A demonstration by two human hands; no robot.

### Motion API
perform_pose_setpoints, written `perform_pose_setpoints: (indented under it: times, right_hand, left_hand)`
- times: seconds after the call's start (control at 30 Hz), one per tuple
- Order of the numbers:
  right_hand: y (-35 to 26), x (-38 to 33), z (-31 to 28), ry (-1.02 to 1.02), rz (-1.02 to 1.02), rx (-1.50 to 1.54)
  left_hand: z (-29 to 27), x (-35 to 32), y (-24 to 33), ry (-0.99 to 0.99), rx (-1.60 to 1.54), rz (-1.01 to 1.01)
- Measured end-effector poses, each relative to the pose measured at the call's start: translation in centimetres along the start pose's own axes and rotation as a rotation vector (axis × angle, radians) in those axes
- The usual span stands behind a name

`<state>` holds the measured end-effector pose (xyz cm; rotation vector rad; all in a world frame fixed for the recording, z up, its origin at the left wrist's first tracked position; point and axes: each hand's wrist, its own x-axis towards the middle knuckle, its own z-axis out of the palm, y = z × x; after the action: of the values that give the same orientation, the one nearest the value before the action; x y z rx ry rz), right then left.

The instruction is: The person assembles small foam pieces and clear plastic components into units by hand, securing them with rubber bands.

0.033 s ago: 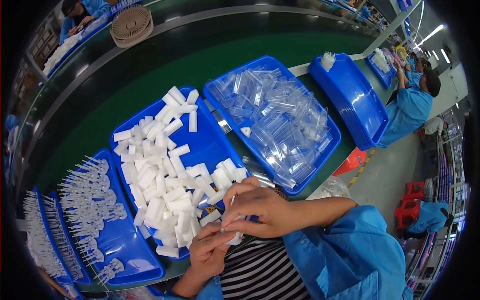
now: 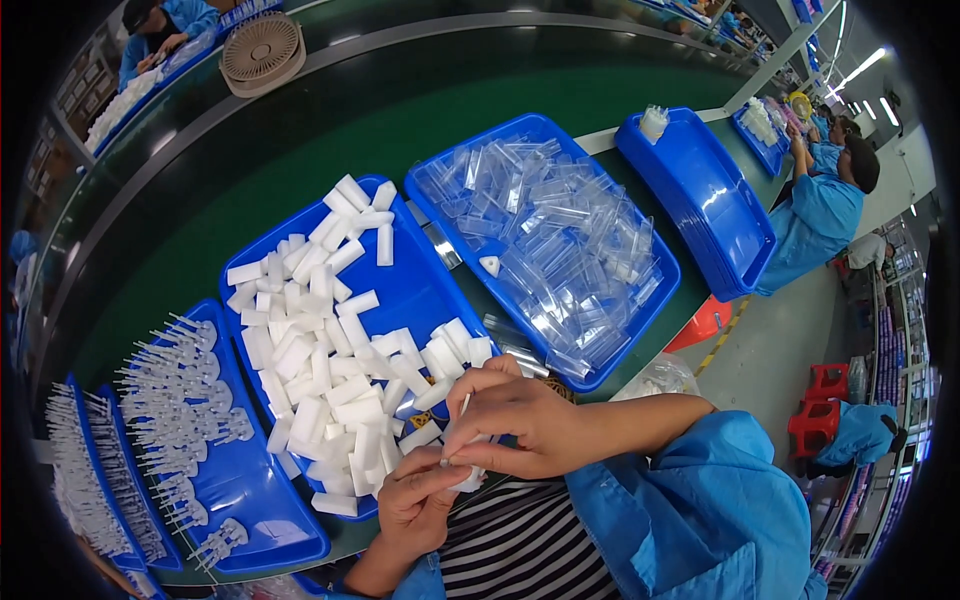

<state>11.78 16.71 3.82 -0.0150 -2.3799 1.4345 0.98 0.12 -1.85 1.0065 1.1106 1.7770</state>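
My left hand (image 2: 415, 502) is closed, thumb and forefinger pinched on a small white plastic piece (image 2: 469, 483) close to my striped shirt. Over it, my right hand (image 2: 520, 422) pinches too, its fingertips meeting those of the left. A thin white stem shows between the right fingers; whether it belongs to the same piece is hidden. Just beyond both hands, a blue tray (image 2: 428, 262) holds a heap of white foam-like blocks (image 2: 330, 345). To its right, another blue tray (image 2: 668, 290) is piled with clear plastic tubes (image 2: 560, 225).
At left, a blue tray (image 2: 245, 505) carries white thin-stemmed parts (image 2: 175, 395), with similar trays beside it. Stacked blue trays (image 2: 715, 215) stand at right. A beige fan (image 2: 262, 52) sits beyond the green belt (image 2: 350, 130). A co-worker (image 2: 825, 215) sits at right, near red stools (image 2: 815, 425).
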Motion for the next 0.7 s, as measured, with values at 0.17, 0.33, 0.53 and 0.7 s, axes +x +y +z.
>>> perform_pose_setpoints:
  times: [0.17, 0.33, 0.53, 0.7]
  right_hand:
    - [0.1, 1.0, -4.7, 0.045, 0.083, -0.311]
    - [4.3, 1.9, -12.8, 0.126, 0.451, -1.164]
    - [6.8, 2.1, -14.3, -0.054, 0.462, -1.229]
    - [7.4, 1.9, -13.8, -0.057, 0.427, -1.268]
  left_hand:
    - [-0.2, -0.3, 0.2, -0.002, -0.127, -0.024]
    - [-0.1, -0.4, 0.0, 0.055, -0.325, -0.022]
    - [-0.4, -0.5, 0.1, 0.082, -0.384, -0.013]
    - [-0.4, -0.5, 0.1, 0.166, -0.386, -0.016]
